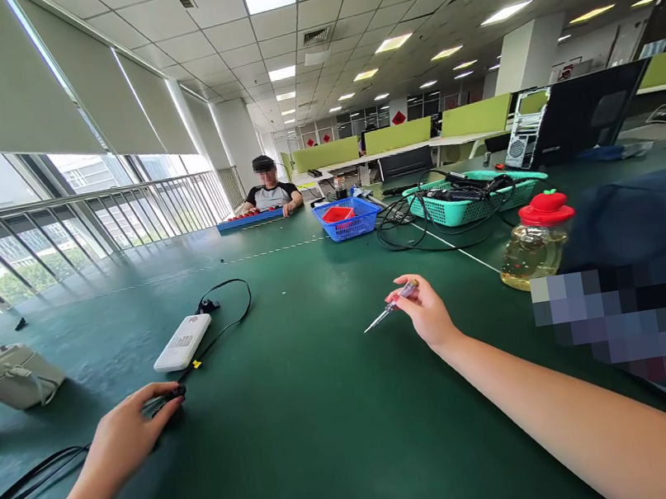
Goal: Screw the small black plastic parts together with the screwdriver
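Observation:
On the left, my left hand (128, 434) pinches a black cable connector (177, 392) just above the green table (316, 469). Beyond the fingertips lies a white rectangular device (184, 343) with a black cable (248, 295) looping from its far end and a small yellow tag (197, 364) beside it. More black cable (35, 477) trails off to the left of my wrist. Over the middle right of the table, my right hand (429, 314) grips a slim screwdriver (387, 310) by its clear handle, its metal tip pointing left and down.
Cables fill a turquoise basket (465, 210) at the back right, near a blue basket (347, 228). A red-lidded jar (533, 249) of yellowish liquid stands beside a dark cap (645, 244). A beige bag (11, 377) sits left. Across the table, a person (270, 196) sits behind a blue tray (254, 222).

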